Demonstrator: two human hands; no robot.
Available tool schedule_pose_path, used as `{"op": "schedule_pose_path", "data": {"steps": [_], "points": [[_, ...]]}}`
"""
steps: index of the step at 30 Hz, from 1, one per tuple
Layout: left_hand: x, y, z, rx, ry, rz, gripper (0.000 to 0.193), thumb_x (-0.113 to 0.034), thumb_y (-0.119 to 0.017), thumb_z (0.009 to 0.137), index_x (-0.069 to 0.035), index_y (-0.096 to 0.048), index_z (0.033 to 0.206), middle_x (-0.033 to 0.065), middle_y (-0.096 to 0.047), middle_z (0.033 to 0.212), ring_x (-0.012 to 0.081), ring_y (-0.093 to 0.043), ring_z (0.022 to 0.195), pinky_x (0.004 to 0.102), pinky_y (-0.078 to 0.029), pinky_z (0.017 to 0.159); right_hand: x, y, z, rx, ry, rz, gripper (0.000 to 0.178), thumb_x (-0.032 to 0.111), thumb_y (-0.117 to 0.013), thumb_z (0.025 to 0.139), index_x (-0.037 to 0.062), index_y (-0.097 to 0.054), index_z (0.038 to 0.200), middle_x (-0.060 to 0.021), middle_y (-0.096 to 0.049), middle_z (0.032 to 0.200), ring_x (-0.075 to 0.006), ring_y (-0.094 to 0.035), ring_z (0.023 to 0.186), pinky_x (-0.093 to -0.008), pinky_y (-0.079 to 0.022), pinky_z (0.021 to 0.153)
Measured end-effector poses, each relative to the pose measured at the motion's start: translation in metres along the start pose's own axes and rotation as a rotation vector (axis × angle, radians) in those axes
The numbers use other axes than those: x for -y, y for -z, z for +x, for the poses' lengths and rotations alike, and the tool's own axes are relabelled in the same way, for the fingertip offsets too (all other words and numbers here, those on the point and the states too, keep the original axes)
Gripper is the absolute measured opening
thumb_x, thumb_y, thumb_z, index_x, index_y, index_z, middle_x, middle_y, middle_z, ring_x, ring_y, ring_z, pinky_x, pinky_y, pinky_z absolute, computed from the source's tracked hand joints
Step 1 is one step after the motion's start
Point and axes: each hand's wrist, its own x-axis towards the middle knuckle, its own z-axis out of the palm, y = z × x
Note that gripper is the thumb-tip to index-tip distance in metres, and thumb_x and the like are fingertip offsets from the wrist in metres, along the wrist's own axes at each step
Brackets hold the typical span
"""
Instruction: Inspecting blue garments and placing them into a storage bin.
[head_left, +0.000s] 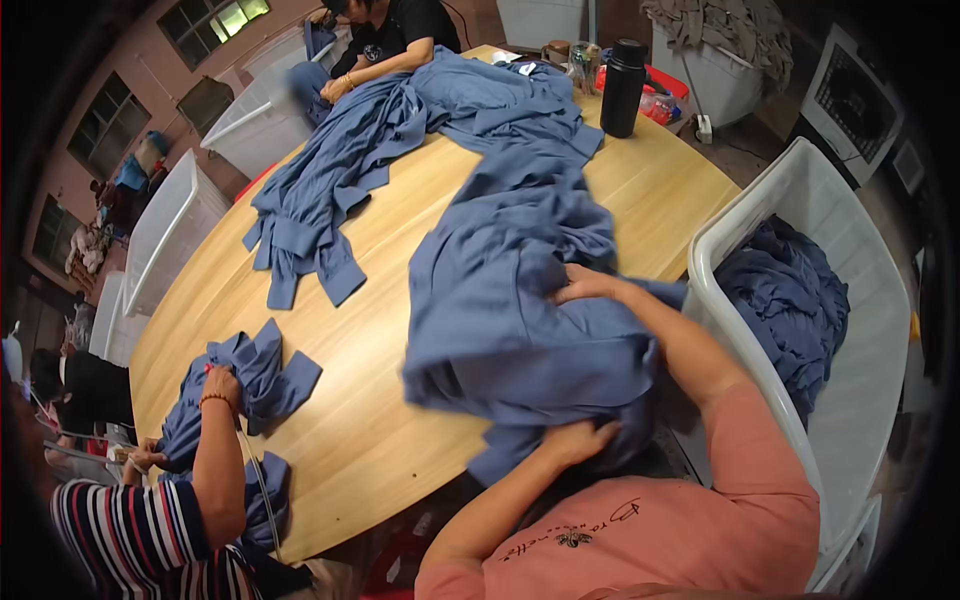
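Round table (370, 400): we are working at its near right edge; pale wood is showing bare between the cloths, so they are covering only part of the surface.
White bin (870, 400): it is standing just beside the surface's right edge.
Blue garment (500, 300): we are handling this one; it is stretching from the middle of the surface and drooping over the near right edge. It is bunching in loose folds, neither spread flat nor neatly folded, so we are judging its handling as unfinished. Its far end is meeting other cloth; we are not making out the join.
Far garments (320, 190): these are sprawling toward the far edge, unfolded, with a co-worker's hand (337, 88) at them.
Crumpled heap (790, 300): blue cloth is lying inside the bin; whether it is finished or waiting, we cannot tell.
Left garment (220, 390): a co-worker in a striped sleeve (130, 525) is handling it by the left edge; it too is looking unfinished.
Black bottle (624, 90): it is standing upright near the far right edge.
Right hand (590, 285): it is grasping a fold of our garment.
Left hand (582, 440): it is touching the garment's near end; we cannot tell whether it is gripping.
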Motion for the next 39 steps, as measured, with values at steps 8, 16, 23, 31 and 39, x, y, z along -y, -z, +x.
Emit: {"op": "schedule_pose_path", "data": {"steps": [8,16,23,31,39], "points": [[-0.020,0.013,-0.088,-0.226,-0.448,-0.014,0.070,-0.041,-0.050,0.087,0.001,-0.026,0.138,0.0182,-0.032,0.139,0.0253,-0.028,0.131,0.0333,-0.022,0.108,0.034,-0.060,-0.064,0.574,0.259,-0.202,0.072,0.022,-0.077,0.061,0.0057,-0.049,0.125,-0.0148,-0.051,0.124,-0.0280,-0.046,0.116,-0.0336,-0.034,0.099],[-0.026,0.058,-0.177,0.051,-0.664,-0.701,0.047,-0.024,-0.057,0.085,0.006,-0.051,0.121,0.0205,-0.057,0.118,0.0304,-0.054,0.109,0.0388,-0.039,0.094,-0.003,-0.136,-0.123,0.029,0.605,-0.435,0.053,0.006,-0.064,0.055,0.0156,-0.063,0.107,-0.0171,-0.046,0.125,-0.0335,-0.039,0.118,-0.0421,-0.029,0.096],[0.028,0.026,-0.183,-1.028,0.198,0.123,0.058,-0.010,-0.068,0.070,0.003,-0.048,0.123,0.0179,-0.050,0.125,0.0318,-0.046,0.117,0.0355,-0.035,0.099,-0.003,-0.144,-0.135,-0.055,0.581,-0.131,0.027,0.004,-0.059,0.064,0.0063,-0.063,0.090,-0.0111,-0.057,0.110,-0.0296,-0.048,0.094,-0.0367,-0.037,0.082],[0.053,0.011,-0.189,-1.072,0.175,0.220,0.062,-0.011,-0.072,0.069,0.004,-0.046,0.123,0.0199,-0.050,0.125,0.0363,-0.046,0.116,0.0406,-0.036,0.098,0.025,-0.137,-0.169,-0.233,0.559,0.260,0.016,0.000,-0.056,0.073,-0.0050,-0.059,0.087,-0.0189,-0.062,0.093,-0.0268,-0.059,0.080,-0.0340,-0.045,0.074],[-0.002,0.004,-0.186,-0.992,-0.247,-0.019,0.082,-0.039,-0.080,0.061,0.009,-0.048,0.119,0.0214,-0.054,0.117,0.0364,-0.052,0.107,0.0408,-0.041,0.091,0.110,-0.084,-0.198,-0.694,0.537,0.584,0.031,0.023,-0.054,0.086,-0.0062,-0.056,0.096,-0.0153,-0.059,0.095,-0.0196,-0.057,0.085,-0.0301,-0.045,0.077]]}}
